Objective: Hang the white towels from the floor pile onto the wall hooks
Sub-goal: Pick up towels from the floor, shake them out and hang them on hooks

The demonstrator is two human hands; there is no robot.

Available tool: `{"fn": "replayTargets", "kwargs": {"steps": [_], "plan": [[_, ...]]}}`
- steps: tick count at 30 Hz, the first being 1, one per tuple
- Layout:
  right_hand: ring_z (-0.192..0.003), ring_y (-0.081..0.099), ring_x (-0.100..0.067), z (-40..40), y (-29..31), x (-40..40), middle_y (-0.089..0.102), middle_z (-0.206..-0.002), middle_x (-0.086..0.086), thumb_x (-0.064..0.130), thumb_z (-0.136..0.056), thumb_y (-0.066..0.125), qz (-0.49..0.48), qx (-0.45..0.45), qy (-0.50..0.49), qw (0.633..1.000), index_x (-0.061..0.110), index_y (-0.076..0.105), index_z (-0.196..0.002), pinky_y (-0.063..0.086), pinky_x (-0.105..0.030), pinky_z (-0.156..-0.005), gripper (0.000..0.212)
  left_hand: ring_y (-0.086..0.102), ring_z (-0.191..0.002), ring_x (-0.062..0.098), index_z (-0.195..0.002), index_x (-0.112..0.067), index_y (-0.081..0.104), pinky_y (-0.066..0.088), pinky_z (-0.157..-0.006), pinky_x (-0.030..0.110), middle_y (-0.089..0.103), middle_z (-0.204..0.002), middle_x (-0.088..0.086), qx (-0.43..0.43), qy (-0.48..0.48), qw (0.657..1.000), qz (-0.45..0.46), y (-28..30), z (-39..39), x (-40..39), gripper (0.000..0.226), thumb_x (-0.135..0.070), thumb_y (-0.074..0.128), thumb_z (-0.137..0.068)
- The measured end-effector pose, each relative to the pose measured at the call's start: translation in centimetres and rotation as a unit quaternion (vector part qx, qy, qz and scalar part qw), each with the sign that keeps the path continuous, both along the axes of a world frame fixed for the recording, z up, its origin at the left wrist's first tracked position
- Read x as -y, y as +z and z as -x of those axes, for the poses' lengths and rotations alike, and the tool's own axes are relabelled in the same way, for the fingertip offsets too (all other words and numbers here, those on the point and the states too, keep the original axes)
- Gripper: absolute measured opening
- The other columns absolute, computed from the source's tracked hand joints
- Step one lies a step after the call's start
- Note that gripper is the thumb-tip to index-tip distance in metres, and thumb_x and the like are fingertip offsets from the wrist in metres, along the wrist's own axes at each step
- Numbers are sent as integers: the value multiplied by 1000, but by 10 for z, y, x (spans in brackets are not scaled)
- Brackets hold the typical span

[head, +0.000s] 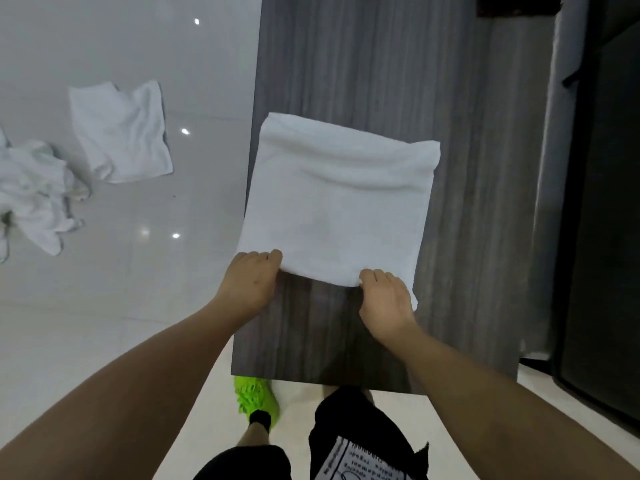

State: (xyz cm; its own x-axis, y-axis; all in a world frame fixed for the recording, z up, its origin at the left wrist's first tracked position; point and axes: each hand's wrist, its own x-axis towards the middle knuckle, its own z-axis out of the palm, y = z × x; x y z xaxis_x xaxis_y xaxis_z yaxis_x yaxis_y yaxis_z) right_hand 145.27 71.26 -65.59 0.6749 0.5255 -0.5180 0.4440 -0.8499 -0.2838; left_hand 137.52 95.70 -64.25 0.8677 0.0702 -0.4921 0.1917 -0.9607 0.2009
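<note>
A white towel, folded into a rough square, lies flat on a dark wood-grain tabletop. My left hand pinches its near left corner, thumb on top of the cloth. My right hand grips the near edge close to the right corner, fingers curled over the fold. On the glossy white floor at the left lie another folded white towel and a crumpled heap of white towels. No wall hooks are in view.
The tabletop's near edge is just in front of my legs. A green slipper is on my left foot below it. A dark glass door or panel and a grey curtain stand along the right side.
</note>
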Motion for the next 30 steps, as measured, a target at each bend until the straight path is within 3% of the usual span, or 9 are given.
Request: {"fn": "replayTargets", "kwargs": {"steps": [2, 6, 11, 15, 20, 23, 25, 28, 30], "plan": [[-81, 56, -26, -17, 29, -11, 60, -89, -7, -5, -69, 56, -1, 21, -3, 1000, 8, 59, -99, 45, -36, -75, 33, 53, -59, 30, -88, -10, 50, 44, -56, 36, 59, -73, 9, 18, 25, 999, 22, 32, -13, -11, 17, 1, 56, -76], [-91, 52, -25, -55, 99, -42, 57, -102, -7, 4, -72, 57, -4, 95, 7, 995, 10, 54, -111, 40, -33, -80, 40, 54, -68, 30, -96, -10, 48, 44, -60, 36, 53, -80, 7, 86, 84, 991, 52, 103, -44, -37, 22, 0, 53, -76], [-91, 51, -28, -89, 215, -89, 55, -100, -8, 7, -79, 50, -75, 192, -13, 978, 10, 50, -104, 35, -34, -74, 24, 52, -73, 26, -104, -17, 57, 38, -63, 32, 52, -83, 3, 207, 126, 969, 42, 217, -67, -76, 32, -3, 51, -77], [-70, 47, -29, -80, 313, -129, 51, -80, -7, 12, -81, 45, -175, 298, 36, 938, 11, 44, -84, 30, -36, -60, 4, 51, -78, 28, -101, -21, 52, 43, -69, 35, 53, -84, 3, 276, 173, 945, 0, 314, -46, -113, 36, 0, 40, -75], [-63, 54, -32, -10, 419, -192, 59, -74, -8, 25, -84, 38, -289, 379, 123, 871, 7, 56, -86, 40, -35, -53, 25, 51, -79, 29, -97, -21, 53, 42, -67, 34, 59, -86, 6, 361, 241, 900, -35, 419, 53, -170, 37, -4, 35, -70], [-60, 57, -32, 55, 471, -242, 62, -70, -7, 32, -90, 52, -356, 435, 191, 805, 8, 60, -84, 39, -32, -51, 26, 51, -77, 29, -94, -22, 57, 45, -69, 36, 65, -88, 9, 380, 272, 880, -88, 468, 143, -213, 31, -9, 36, -75], [-55, 55, -31, 99, 500, -277, 61, -67, -6, 31, -89, 61, -388, 460, 235, 764, 9, 59, -81, 36, -29, -49, 24, 52, -76, 30, -86, -24, 55, 44, -69, 38, 64, -83, 7, 400, 285, 861, -134, 496, 203, -239, 19, -26, 36, -87], [-56, 55, -29, 175, 535, -337, 60, -68, -5, 31, -91, 60, -438, 447, 277, 729, 11, 58, -83, 36, -29, -48, 22, 57, -82, 27, -88, -29, 58, 43, -71, 38, 65, -84, 0, 424, 318, 830, -178, 537, 311, -269, 50, -68, 26, -82], [-58, 56, -30, 226, 553, -375, 62, -70, -6, 29, -91, 60, -476, 424, 301, 709, 9, 59, -85, 41, -33, -49, 21, 57, -86, 25, -92, -31, 57, 43, -73, 36, 65, -88, -3, 431, 331, 815, -200, 558, 381, -283, 51, -74, 32, -79]]}}
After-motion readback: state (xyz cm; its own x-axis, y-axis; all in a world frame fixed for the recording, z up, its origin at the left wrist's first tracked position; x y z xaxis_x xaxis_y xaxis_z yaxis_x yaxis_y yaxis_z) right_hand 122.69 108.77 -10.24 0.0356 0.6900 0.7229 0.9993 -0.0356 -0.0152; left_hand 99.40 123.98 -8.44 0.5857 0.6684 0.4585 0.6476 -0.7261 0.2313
